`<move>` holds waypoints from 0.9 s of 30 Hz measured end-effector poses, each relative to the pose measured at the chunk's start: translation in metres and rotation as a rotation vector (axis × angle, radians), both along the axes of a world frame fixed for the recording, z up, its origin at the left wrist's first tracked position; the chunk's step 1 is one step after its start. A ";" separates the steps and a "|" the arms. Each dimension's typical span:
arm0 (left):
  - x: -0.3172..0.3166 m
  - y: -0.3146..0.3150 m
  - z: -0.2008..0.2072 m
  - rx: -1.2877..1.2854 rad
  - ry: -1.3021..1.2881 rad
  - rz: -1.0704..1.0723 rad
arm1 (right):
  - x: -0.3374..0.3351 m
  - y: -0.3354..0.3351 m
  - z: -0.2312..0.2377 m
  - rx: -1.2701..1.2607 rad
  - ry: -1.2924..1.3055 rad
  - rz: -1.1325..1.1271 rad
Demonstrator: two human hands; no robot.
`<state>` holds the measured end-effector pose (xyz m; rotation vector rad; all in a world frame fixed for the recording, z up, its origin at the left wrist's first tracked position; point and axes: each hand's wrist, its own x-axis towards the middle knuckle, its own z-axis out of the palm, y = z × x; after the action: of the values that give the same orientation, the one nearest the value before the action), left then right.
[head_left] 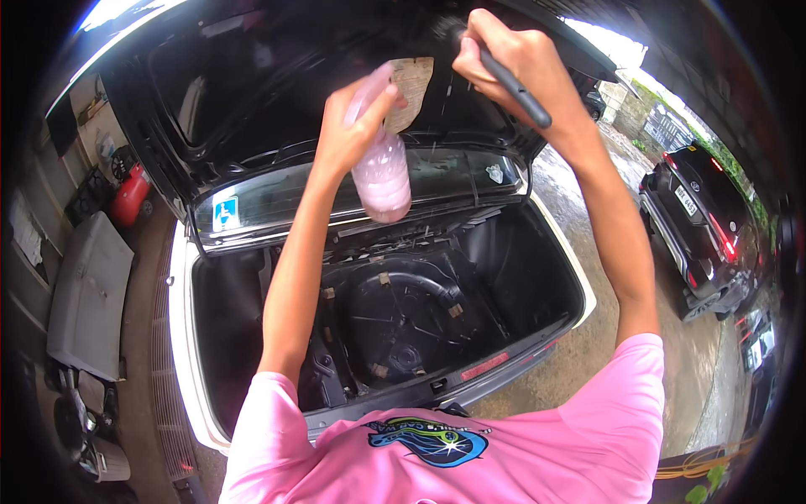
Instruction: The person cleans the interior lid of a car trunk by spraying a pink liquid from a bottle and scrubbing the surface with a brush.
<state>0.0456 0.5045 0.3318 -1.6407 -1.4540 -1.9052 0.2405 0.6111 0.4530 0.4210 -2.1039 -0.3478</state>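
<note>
A translucent pink plastic spray bottle [384, 181] and a brush with a dark, rounded handle [519, 91] were up before the raised black trunk lid [252, 80]. A tan paper label [416, 91] showed behind the bottle's top. Below, the left forearm [294, 277] covered part of the black trunk well [432, 328]; a dark car [697, 202] stood well apart, right. The left hand [351, 122] was curled around the bottle's neck, the right hand [504, 59] around the brush. The bottle's body hung below the left fingers; the brush handle's end projected past the right hand, near the wrist; its bristles were blurred.
</note>
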 end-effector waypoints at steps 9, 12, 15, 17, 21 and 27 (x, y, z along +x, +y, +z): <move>0.045 -0.057 -0.097 -0.103 -0.260 -0.101 | -0.030 0.027 -0.024 -0.001 0.142 -0.140; 0.063 -0.067 -0.118 -0.085 -0.371 -0.155 | -0.053 0.036 -0.029 -0.001 0.185 -0.108; 0.073 -0.074 -0.142 -0.046 -0.439 -0.154 | -0.072 0.034 -0.044 -0.051 0.059 -0.264; 0.082 -0.080 -0.155 -0.036 -0.525 -0.155 | -0.072 0.025 -0.042 -0.050 0.164 -0.252; 0.078 -0.093 -0.169 -0.094 -0.529 -0.114 | -0.078 0.032 -0.043 -0.085 0.151 -0.260; 0.076 -0.087 -0.175 -0.070 -0.576 -0.033 | -0.073 0.041 -0.050 -0.070 0.351 -0.101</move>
<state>0.1219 0.4172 0.1569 -1.1900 -1.7076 -2.5055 0.1677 0.6516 0.4028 0.1960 -1.7913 -0.3754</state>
